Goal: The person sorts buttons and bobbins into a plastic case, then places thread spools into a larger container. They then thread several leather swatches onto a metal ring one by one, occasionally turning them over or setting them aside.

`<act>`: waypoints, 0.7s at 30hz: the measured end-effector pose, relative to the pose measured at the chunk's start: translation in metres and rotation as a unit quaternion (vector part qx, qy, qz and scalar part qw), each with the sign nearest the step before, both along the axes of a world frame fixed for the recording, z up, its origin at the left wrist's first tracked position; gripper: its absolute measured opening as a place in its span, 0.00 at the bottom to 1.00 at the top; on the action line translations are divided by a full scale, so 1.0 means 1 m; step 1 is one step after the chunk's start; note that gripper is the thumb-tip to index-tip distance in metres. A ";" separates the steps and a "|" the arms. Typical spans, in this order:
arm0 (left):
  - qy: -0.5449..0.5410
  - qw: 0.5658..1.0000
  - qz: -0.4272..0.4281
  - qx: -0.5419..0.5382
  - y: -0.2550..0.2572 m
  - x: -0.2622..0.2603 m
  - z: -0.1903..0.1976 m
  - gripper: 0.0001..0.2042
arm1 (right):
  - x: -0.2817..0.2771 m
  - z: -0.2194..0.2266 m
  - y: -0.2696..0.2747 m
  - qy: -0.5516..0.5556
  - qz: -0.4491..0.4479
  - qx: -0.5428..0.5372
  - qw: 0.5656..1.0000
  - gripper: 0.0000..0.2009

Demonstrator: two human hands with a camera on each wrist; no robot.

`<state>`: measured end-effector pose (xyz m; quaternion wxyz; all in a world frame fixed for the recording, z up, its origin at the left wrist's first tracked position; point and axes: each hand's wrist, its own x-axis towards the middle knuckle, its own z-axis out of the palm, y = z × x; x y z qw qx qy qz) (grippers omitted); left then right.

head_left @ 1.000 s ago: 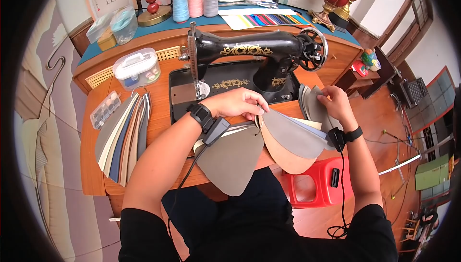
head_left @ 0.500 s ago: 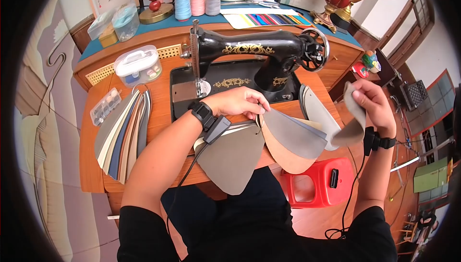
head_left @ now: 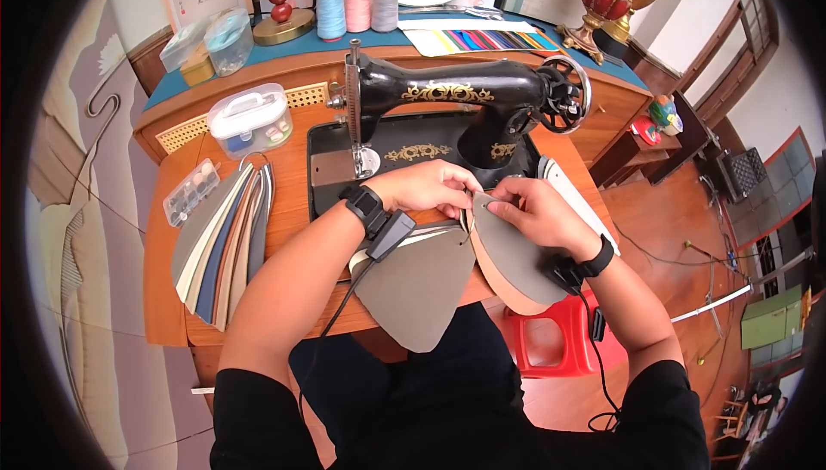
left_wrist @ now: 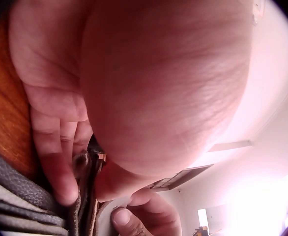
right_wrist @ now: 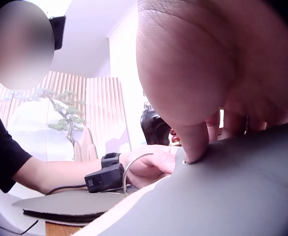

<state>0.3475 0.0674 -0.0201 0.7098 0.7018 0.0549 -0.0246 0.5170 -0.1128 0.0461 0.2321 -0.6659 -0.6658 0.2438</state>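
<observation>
Over the table's front edge my left hand (head_left: 422,188) pinches the narrow ends of a fanned bunch of leather swatches (head_left: 417,289). Their edges (left_wrist: 87,196) show between thumb and fingers in the left wrist view. A thin metal ring (right_wrist: 129,172) curves beside that hand. Close to its right, my right hand (head_left: 544,214) pinches a grey swatch (head_left: 512,250) near the narrow tip, its thumb beside a small punched hole. This swatch overlaps a tan swatch (head_left: 516,299). More swatches (head_left: 578,199), a pale one uppermost, lie on the table beyond the right hand.
A black sewing machine (head_left: 447,83) stands just behind my hands. To the left are another ringed swatch bunch (head_left: 225,242), a compartment box (head_left: 193,191) and a lidded clear box (head_left: 249,121). Thread spools (head_left: 357,5) stand on the back ledge; a red stool (head_left: 568,341) is below right.
My right hand picked a grey swatch off the right-hand pile, swung it out to the right, then brought it leftward beside my left hand. The left hand has kept its hold.
</observation>
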 end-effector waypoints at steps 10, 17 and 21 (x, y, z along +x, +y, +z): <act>0.003 1.000 -0.002 -0.003 0.000 0.000 0.001 0.14 | -0.006 -0.011 0.007 0.004 -0.049 0.054 0.997 0.08; 0.022 0.999 0.035 -0.014 -0.006 -0.002 0.011 0.16 | -0.009 -0.013 0.006 -0.015 -0.057 0.107 0.992 0.09; 0.034 0.998 0.037 -0.029 -0.003 0.002 0.007 0.18 | -0.004 -0.014 0.003 -0.090 -0.026 0.161 0.983 0.08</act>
